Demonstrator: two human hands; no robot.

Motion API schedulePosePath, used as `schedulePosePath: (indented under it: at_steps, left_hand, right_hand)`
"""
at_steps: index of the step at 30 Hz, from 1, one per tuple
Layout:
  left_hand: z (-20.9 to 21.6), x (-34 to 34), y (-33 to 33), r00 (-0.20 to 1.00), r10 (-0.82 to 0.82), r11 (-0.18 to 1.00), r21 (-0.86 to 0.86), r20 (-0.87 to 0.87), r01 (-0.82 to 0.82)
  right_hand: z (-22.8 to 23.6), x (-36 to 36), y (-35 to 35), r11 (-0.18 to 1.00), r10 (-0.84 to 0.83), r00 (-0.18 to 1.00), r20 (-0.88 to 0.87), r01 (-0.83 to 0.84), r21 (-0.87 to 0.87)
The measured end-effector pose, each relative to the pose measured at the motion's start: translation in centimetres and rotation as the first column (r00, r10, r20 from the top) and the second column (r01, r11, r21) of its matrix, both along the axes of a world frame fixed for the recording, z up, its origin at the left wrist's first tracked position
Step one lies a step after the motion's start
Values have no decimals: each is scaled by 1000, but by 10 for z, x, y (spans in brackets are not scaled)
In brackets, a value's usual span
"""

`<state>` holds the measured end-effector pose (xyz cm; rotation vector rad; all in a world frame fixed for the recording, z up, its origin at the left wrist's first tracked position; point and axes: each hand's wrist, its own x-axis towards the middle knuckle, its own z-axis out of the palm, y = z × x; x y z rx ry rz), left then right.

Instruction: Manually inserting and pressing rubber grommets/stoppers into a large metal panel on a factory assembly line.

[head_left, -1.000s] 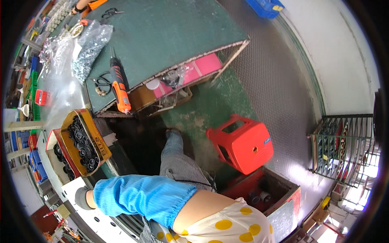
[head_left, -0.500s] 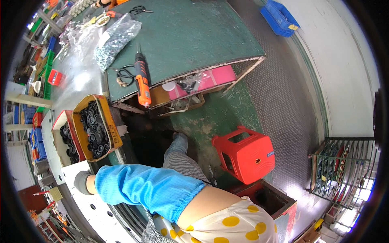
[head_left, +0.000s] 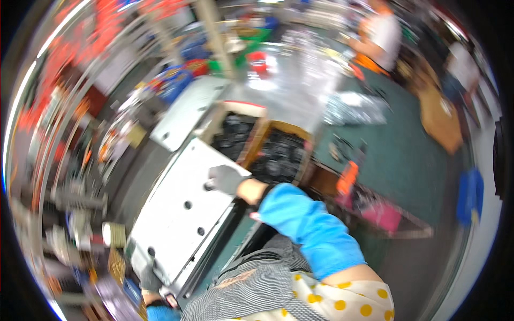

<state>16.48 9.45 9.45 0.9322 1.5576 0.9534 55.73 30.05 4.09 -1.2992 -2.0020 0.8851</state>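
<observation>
Head view, blurred by motion: the right hand (head_left: pixel 227 179), in a grey glove, lies on the far right corner of a white metal panel (head_left: pixel 182 211) pierced with round holes; its fingers seem folded over the panel's edge, though the blur hides how tightly they grip; a blue sleeve (head_left: pixel 308 232) covers the forearm behind it; the left hand (head_left: pixel 152 281), also grey-gloved, sits at the panel's near left corner, low in the frame, and whether it clasps the edge or only touches it I cannot tell; the panel stands tilted, running from near left to far right in front of the person; just beyond its far end stand two open cardboard boxes (head_left: pixel 267 152) filled with dark parts; to the right, on a green tabletop (head_left: pixel 407 155), lies an orange power screwdriver (head_left: pixel 348 179); a clear plastic bag (head_left: pixel 356 109) lies farther off.
</observation>
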Motion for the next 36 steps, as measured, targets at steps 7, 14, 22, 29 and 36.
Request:
schedulePosePath:
  at_steps: [7, 14, 22, 29, 36]
  left_hand:
    - [-47, -31, -11, 910, 395, 919, -56, 126, -391]
    - [-46, -17, -24, 876, 477, 879, -14, 67, -477]
    - [-45, 21, -19, 706, 699, 715, 143, -113, -685]
    - [-33, 26, -15, 698, 690, 722, 117, -190, -682]
    - [-31, 28, -13, 668, 703, 701, 81, -245, -709]
  right_hand:
    - [45, 18, 88, 1000, 21, 970, 242, -15, -25]
    - [36, -35, 167, 1000, 18, 883, 470, -5, -30]
    - [26, -40, 162, 946, 77, 865, 496, -221, 239]
    - [40, -32, 203, 769, 492, 704, 512, -627, 123]
    - [44, -39, 234, 724, 690, 630, 357, -604, -334]
